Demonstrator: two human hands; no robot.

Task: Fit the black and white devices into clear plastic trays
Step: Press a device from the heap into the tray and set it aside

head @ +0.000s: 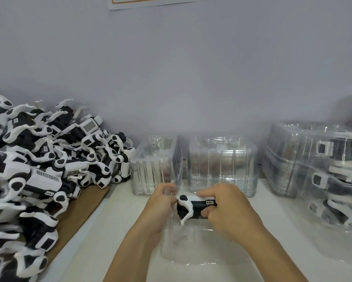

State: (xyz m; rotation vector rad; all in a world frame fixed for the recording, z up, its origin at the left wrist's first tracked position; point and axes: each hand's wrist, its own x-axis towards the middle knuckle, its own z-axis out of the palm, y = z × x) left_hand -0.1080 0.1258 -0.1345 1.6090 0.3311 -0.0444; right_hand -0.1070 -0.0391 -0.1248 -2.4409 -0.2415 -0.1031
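A black and white device (193, 208) sits at the top of a clear plastic tray (191, 247) on the white table in front of me. My right hand (228, 212) grips the device's right end, forefinger along its top and thumb below. My left hand (161, 204) is curled round the tray's upper left edge, beside the device's round black knob. The tray's far edge is hard to make out behind my hands.
A big heap of loose black and white devices (45, 167) lies on brown cardboard (79, 216) at the left. Two stacks of empty clear trays (156, 165) (222, 163) stand against the wall. Filled trays (323, 176) are stacked at the right.
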